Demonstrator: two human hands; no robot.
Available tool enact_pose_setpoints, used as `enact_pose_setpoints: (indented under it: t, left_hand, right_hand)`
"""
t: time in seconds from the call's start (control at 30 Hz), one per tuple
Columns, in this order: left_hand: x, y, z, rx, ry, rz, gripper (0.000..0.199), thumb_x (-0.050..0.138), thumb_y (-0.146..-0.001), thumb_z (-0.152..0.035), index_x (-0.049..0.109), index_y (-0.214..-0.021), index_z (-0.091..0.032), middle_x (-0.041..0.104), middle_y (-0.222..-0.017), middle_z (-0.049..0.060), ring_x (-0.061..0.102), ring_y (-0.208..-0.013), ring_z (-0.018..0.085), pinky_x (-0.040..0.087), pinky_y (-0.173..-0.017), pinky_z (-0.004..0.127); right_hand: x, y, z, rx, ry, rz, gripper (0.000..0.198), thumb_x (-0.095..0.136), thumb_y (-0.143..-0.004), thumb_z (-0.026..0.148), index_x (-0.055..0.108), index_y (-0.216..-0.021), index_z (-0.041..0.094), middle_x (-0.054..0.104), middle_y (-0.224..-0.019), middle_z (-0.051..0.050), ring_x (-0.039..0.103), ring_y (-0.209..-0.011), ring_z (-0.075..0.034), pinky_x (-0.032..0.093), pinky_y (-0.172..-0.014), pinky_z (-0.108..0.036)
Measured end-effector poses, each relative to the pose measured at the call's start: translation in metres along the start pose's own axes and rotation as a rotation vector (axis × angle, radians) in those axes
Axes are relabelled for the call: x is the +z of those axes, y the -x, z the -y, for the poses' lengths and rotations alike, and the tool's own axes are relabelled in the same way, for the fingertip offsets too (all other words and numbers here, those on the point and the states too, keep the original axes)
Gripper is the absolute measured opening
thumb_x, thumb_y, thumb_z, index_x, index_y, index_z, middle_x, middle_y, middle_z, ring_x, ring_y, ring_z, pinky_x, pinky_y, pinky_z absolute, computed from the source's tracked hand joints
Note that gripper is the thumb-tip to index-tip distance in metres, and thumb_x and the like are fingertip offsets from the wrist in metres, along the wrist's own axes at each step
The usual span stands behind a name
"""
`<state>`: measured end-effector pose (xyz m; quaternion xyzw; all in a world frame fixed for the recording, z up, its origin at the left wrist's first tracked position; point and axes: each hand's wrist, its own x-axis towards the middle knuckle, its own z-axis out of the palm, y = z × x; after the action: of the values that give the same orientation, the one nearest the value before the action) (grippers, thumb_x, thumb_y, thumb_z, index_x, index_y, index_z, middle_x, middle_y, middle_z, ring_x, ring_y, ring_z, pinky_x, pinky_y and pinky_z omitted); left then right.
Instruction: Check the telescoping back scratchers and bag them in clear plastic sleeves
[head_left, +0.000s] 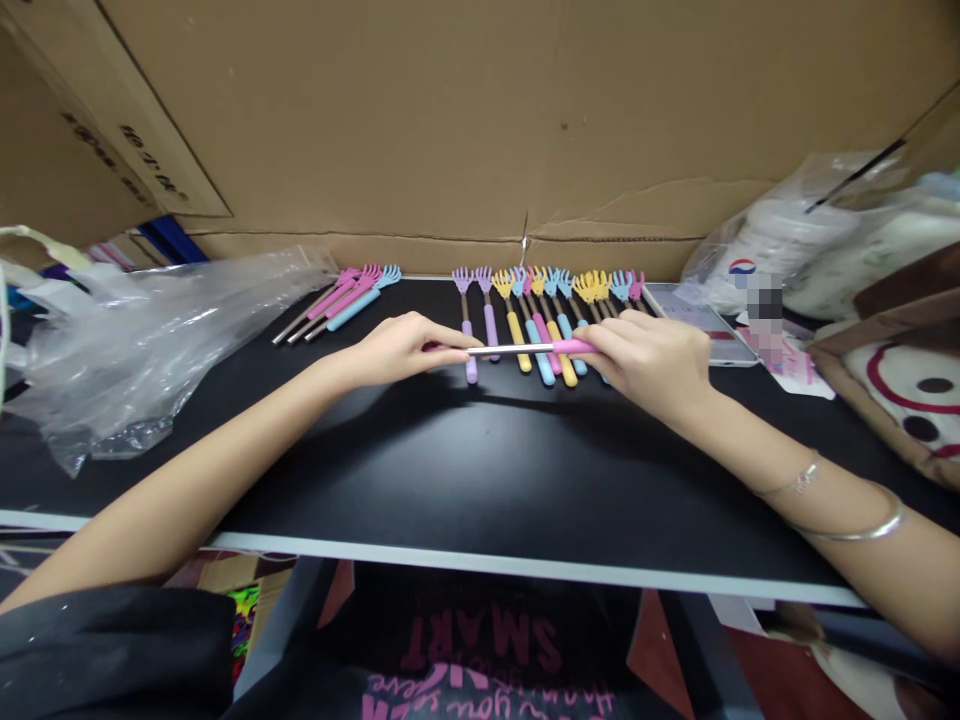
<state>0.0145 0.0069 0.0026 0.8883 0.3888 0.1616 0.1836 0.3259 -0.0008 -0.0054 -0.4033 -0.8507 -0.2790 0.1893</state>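
Hands: left hand (394, 347) pinches one end of a pink scratcher (514, 350); right hand (651, 357) grips its handle (574, 346).
Held scratcher: level over the table (487, 480), dial centre, apparently midway.
One o'clock row: scratchers (514, 325), handles nearest, look finished.
Eleven o'clock pile: scratchers (354, 310), metal ends protruding, seemingly left to do.

Looks like a makeshift work corner in a home or small workshop, impossible to tell which. Has a black surface (480, 470) backed by printed cardboard (420, 120), bearing lined-up back scratchers (519, 342), a crumpled plastic bag (180, 320) and, rightward, a cartoon-eyed soft item (911, 385).
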Motion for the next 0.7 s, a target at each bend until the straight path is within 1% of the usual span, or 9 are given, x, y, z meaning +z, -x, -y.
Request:
enact_pose_setpoints:
  t: [0.07, 0.17, 0.23, 0.3, 0.4, 0.47, 0.57, 0.63, 0.7]
  left_hand:
    - [-0.004, 0.000, 0.000, 0.002, 0.137, 0.106, 0.048, 0.050, -0.092, -0.051, 0.071, -0.119, -0.016, 0.063, -0.065, 0.000, 0.043, -0.054, 0.009, 0.032, -0.054, 0.019]
    - [-0.010, 0.001, -0.002, -0.003, 0.264, 0.234, 0.046, 0.049, -0.094, -0.047, 0.071, -0.117, -0.015, 0.056, -0.063, -0.001, 0.040, -0.055, 0.008, 0.033, -0.053, 0.018]
    - [-0.012, 0.001, -0.003, -0.002, 0.293, 0.283, 0.045, 0.047, -0.095, -0.046, 0.071, -0.116, -0.015, 0.053, -0.062, -0.002, 0.039, -0.055, 0.008, 0.032, -0.052, 0.018]
    - [-0.012, 0.001, -0.003, 0.000, 0.300, 0.301, 0.045, 0.046, -0.095, -0.046, 0.071, -0.115, -0.015, 0.053, -0.062, -0.002, 0.039, -0.055, 0.007, 0.032, -0.052, 0.018]
    - [-0.009, 0.000, -0.005, 0.008, 0.255, 0.233, 0.045, 0.047, -0.095, -0.047, 0.073, -0.111, -0.015, 0.058, -0.066, 0.000, 0.041, -0.055, 0.008, 0.033, -0.053, 0.018]
    - [-0.005, 0.000, -0.006, 0.005, 0.149, 0.136, 0.045, 0.048, -0.093, -0.049, 0.074, -0.110, -0.016, 0.061, -0.067, 0.000, 0.041, -0.054, 0.007, 0.031, -0.051, 0.019]
    - [0.001, 0.000, -0.009, -0.021, -0.077, -0.034, 0.043, 0.050, -0.093, -0.050, 0.074, -0.113, -0.021, 0.067, -0.066, -0.001, 0.040, -0.050, 0.007, 0.026, -0.050, 0.020]
    - [0.004, 0.001, -0.011, -0.015, -0.198, -0.130, 0.040, 0.049, -0.093, -0.050, 0.074, -0.112, -0.025, 0.074, -0.076, 0.001, 0.050, -0.054, 0.009, 0.028, -0.053, 0.021]
    - [0.006, 0.002, -0.011, 0.020, -0.289, -0.204, 0.039, 0.048, -0.094, -0.050, 0.075, -0.111, -0.028, 0.077, -0.092, 0.003, 0.063, -0.066, 0.013, 0.032, -0.056, 0.022]
  right_hand:
    - [-0.001, 0.000, 0.004, 0.000, 0.003, -0.018, 0.052, 0.035, -0.098, 0.056, 0.072, -0.084, 0.022, 0.068, -0.067, -0.005, 0.055, -0.064, -0.016, 0.023, -0.052, -0.031]
    - [-0.004, 0.000, 0.009, -0.007, 0.009, -0.031, 0.051, 0.036, -0.098, 0.056, 0.072, -0.084, 0.023, 0.066, -0.065, -0.005, 0.053, -0.062, -0.016, 0.022, -0.051, -0.031]
    - [-0.004, 0.000, 0.010, -0.022, 0.027, -0.032, 0.050, 0.037, -0.098, 0.055, 0.073, -0.086, 0.023, 0.065, -0.063, -0.005, 0.052, -0.060, -0.015, 0.022, -0.051, -0.032]
    - [-0.004, 0.000, 0.009, -0.038, 0.045, -0.039, 0.050, 0.037, -0.098, 0.054, 0.074, -0.086, 0.023, 0.064, -0.062, -0.004, 0.051, -0.060, -0.015, 0.023, -0.051, -0.031]
    - [-0.003, 0.000, 0.005, -0.057, 0.040, -0.056, 0.048, 0.039, -0.098, 0.053, 0.074, -0.086, 0.022, 0.067, -0.066, -0.004, 0.052, -0.062, -0.015, 0.025, -0.051, -0.031]
    - [-0.002, -0.001, 0.003, -0.050, 0.022, -0.055, 0.048, 0.039, -0.098, 0.052, 0.074, -0.089, 0.022, 0.069, -0.069, -0.005, 0.054, -0.065, -0.016, 0.027, -0.053, -0.031]
    - [-0.001, -0.002, -0.001, -0.016, -0.007, -0.030, 0.049, 0.037, -0.098, 0.053, 0.075, -0.091, 0.021, 0.069, -0.069, -0.006, 0.057, -0.067, -0.018, 0.029, -0.054, -0.030]
    - [-0.001, -0.002, -0.002, 0.012, -0.026, -0.015, 0.050, 0.036, -0.099, 0.053, 0.075, -0.092, 0.021, 0.070, -0.071, -0.007, 0.059, -0.068, -0.018, 0.029, -0.054, -0.030]
    - [0.000, -0.001, -0.002, 0.025, -0.044, -0.010, 0.049, 0.035, -0.100, 0.051, 0.075, -0.094, 0.022, 0.072, -0.075, -0.006, 0.061, -0.070, -0.018, 0.030, -0.054, -0.030]
